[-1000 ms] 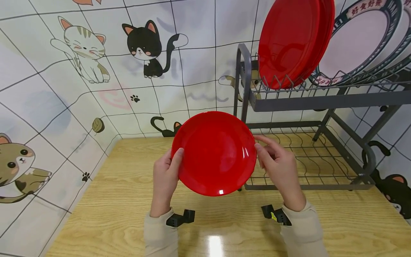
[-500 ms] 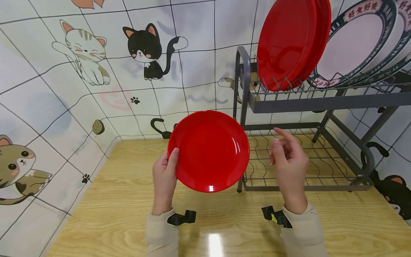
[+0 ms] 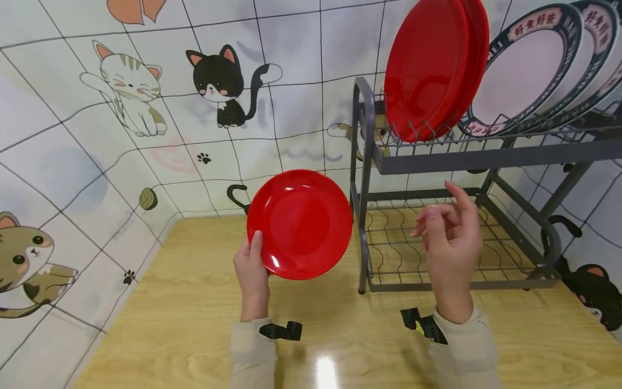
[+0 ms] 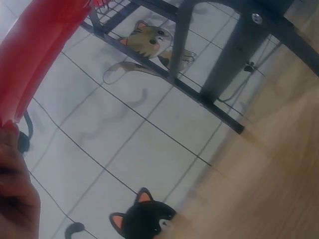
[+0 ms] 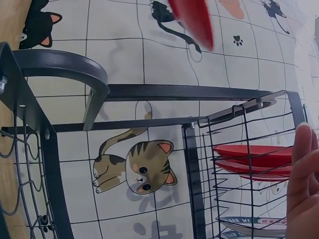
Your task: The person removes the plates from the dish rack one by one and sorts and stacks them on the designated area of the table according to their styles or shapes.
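My left hand (image 3: pixel 251 273) grips a round red plate (image 3: pixel 299 224) by its left edge, thumb on the face, holding it up above the table with the face toward me. In the left wrist view part of the red plate (image 4: pixel 35 55) shows above the left hand (image 4: pixel 17 189). To the right, my right hand (image 3: pixel 452 243) is raised in front of the rack's lower tier, holding nothing; its index finger points up and its other fingers are loosely bent. The right wrist view has the right hand (image 5: pixel 304 184) at its right edge.
A grey two-tier dish rack (image 3: pixel 491 158) stands at the right. Its upper tier bears upright red plates (image 3: pixel 427 70) and several white plates with dark patterned rims (image 3: pixel 525 70). The wooden table (image 3: pixel 184 324) meets a cat-patterned tiled wall (image 3: pixel 301 70).
My right hand has let go of the plate's right edge and moved right and up. The left hand keeps its hold; the plate has shifted left, away from me, and turned a little.
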The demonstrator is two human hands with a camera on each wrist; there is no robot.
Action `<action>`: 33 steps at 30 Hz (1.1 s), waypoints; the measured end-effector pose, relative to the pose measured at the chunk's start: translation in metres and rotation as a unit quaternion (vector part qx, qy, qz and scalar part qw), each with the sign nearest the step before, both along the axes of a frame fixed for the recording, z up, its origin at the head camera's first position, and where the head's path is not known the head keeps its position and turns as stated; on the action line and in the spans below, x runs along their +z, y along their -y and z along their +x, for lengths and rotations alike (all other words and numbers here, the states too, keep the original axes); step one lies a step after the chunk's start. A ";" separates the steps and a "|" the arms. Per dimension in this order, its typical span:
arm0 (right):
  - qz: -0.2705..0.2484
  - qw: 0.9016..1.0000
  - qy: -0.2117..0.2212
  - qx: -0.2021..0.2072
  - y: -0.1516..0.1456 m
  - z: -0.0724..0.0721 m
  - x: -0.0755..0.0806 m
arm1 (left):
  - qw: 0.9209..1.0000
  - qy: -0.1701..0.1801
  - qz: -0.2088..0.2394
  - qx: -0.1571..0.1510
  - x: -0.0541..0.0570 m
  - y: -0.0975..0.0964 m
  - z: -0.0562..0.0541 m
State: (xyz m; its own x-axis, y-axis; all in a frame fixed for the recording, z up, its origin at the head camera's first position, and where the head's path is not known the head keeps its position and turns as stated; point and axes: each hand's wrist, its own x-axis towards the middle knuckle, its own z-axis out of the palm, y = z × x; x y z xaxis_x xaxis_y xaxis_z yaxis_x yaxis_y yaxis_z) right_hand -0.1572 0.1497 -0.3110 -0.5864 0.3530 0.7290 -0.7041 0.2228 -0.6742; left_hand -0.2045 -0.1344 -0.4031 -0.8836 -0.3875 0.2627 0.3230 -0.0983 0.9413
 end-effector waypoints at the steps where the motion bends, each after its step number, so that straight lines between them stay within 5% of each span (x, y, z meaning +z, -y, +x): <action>1: 0.003 1.000 -0.001 -0.004 -0.001 0.000 0.000 | 1.000 0.010 0.006 -0.001 -0.004 0.000 -0.001; 12: -0.050 0.997 -0.055 0.021 -0.012 0.001 -0.004 | 0.996 0.088 -0.004 -0.003 -0.044 -0.004 -0.016; 22: 0.050 0.994 -0.041 -0.085 -0.026 -0.007 0.011 | 0.991 0.136 0.002 -0.017 -0.056 -0.011 -0.015; 33: 0.144 0.973 -0.061 -0.171 -0.039 -0.020 0.054 | 0.987 0.154 -0.032 0.024 -0.083 -0.009 -0.028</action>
State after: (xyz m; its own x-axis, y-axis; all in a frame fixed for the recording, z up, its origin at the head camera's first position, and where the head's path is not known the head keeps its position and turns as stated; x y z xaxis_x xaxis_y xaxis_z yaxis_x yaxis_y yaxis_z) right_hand -0.1774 0.1891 -0.2573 -0.3741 0.2829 0.8832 -0.6269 0.6247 -0.4656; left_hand -0.2327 -0.1252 -0.4863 -0.9062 -0.4227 0.0103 0.0241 -0.0275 0.9993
